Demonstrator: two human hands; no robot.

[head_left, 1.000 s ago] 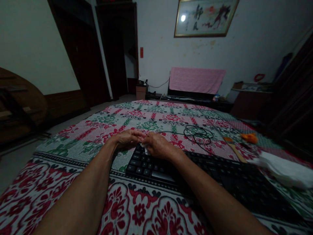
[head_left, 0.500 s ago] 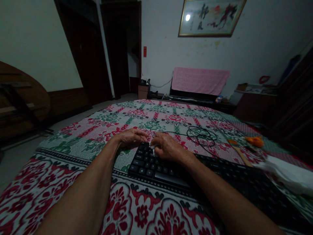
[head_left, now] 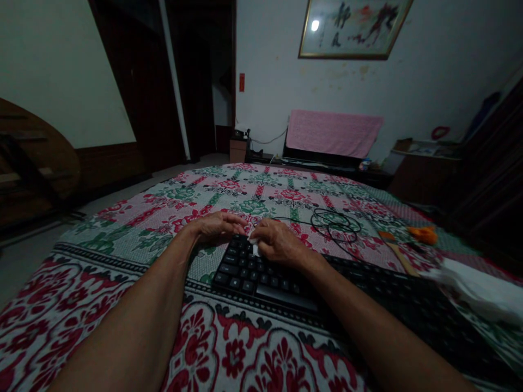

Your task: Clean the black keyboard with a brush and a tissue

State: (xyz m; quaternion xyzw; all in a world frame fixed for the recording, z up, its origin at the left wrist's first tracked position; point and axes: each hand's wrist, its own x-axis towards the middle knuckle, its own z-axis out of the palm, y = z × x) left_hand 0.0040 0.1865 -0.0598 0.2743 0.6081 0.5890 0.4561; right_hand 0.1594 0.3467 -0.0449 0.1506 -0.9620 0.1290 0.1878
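— Shifted a touch rightward along the keyboard (head_left: 269, 277) since a second ago, with the right hand (head_left: 281, 242) eased off from the left hand (head_left: 212, 224). Working where, by the head view?

— At the far left corner of the keyboard, lying flat on the patterned cloth (head_left: 163, 212). Apparently rubbing at the keys with a white scrap (head_left: 256, 249).

— And the fingers?

— On the right, bunched together and seemingly clamped on the scrap. On the left, stretched forward by the corner, slightly apart, apparently gripping nothing; hard to make out whether touching the edge.

— How best to manage?

— Probably steady the corner with the left, press lightly with the right, and follow one key edge at a time. Fold the scrap small enough to reach between keys, leaving no loose end to snag. Lift the right forearm a little too, slanting as now across the keyboard.

— Anything else different?

— Hardly, compared with half a second ago. Nearly meeting at the fingertips a second ago; now showing a small gap. Left in place, apart from a slight drift of the view: cord (head_left: 335, 224), brush (head_left: 399, 255), orange cloth (head_left: 424, 234) and white bundle (head_left: 482, 286).
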